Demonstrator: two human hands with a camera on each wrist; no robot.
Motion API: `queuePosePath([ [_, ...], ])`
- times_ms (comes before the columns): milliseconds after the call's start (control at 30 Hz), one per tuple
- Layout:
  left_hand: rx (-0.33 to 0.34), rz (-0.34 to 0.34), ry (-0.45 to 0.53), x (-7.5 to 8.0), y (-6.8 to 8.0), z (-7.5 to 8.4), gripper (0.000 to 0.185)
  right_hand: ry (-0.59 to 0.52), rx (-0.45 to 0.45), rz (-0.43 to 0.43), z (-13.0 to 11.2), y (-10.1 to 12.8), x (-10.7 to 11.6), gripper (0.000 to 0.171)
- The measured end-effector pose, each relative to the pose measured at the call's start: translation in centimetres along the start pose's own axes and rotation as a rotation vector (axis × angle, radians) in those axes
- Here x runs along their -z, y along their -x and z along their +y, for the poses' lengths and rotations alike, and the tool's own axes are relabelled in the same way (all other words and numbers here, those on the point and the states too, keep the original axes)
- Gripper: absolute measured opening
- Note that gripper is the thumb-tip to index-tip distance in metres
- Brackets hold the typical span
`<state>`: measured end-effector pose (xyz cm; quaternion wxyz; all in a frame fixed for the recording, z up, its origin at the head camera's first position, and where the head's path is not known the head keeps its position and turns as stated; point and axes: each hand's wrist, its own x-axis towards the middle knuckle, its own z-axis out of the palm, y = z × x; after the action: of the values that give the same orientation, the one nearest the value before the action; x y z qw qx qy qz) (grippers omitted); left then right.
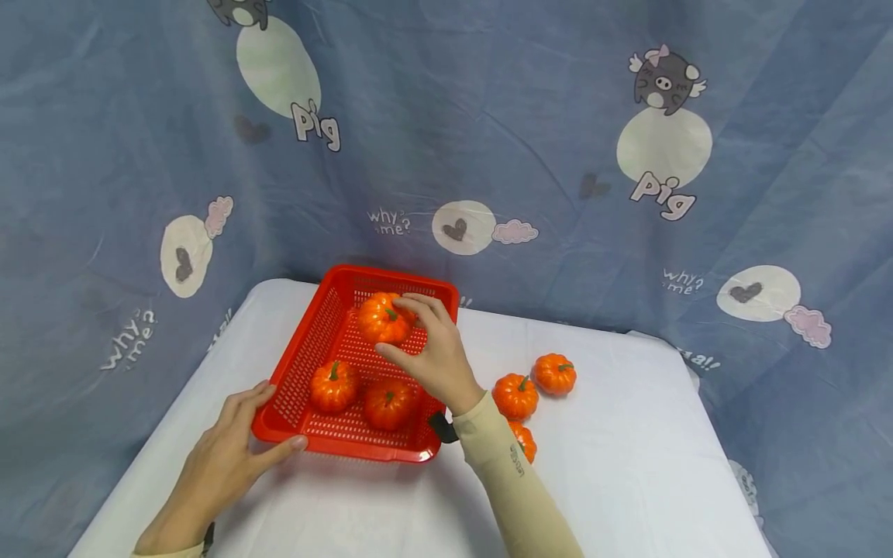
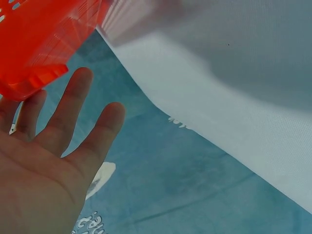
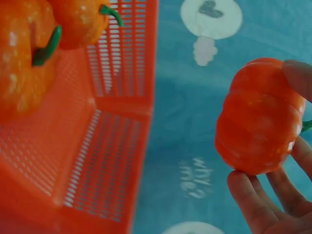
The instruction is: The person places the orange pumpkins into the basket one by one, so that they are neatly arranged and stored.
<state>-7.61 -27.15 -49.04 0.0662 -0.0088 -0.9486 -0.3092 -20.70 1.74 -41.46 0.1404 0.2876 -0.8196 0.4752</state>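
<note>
A red plastic basket [image 1: 279,434] with perforated walls is over the left part of the table. At its near left corner my left hand [image 1: 219,457] grips the rim, thumb along the front and fingers at the left side. In the left wrist view several fingers of that hand [image 2: 53,161] extend past the basket's rim [image 2: 44,80]. My right hand [image 1: 436,353] holds a small orange pumpkin [image 1: 384,319] above the basket, between thumb and fingers. Two more pumpkins lie inside, one at the left [image 1: 333,386] and one near the front [image 1: 389,404].
Right of the basket, three pumpkins are grouped on the white-covered table [image 1: 628,449]: a far one [image 1: 555,375], a middle one [image 1: 515,397] and a near one [image 1: 523,442] partly behind my right sleeve. A blue printed curtain [image 1: 544,139] hangs behind the table.
</note>
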Motion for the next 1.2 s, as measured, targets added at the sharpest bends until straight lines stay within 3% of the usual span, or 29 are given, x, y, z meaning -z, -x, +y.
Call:
queuePosePath([
  [233,-0.008,0.007,-0.003,0.0,0.0,0.1,0.102,-0.024,-0.136,-0.056,1.5,-1.9,-3.3,0.073],
  [533,-0.006,-0.001,0.003,-0.1,0.0,0.0,0.101,0.14,-0.225,-0.232,3.5,-3.5,-6.8,0.078],
  [1000,-0.009,0.007,-0.001,-0.1,0.0,-0.1,0.102,0.313,-0.335,-0.42,5.8,-4.8,-9.2,0.081],
  [1200,-0.006,0.007,0.0,0.0,0.0,-0.2,0.101,0.356,-0.335,-0.479,6.3,-4.8,-9.9,0.079],
])
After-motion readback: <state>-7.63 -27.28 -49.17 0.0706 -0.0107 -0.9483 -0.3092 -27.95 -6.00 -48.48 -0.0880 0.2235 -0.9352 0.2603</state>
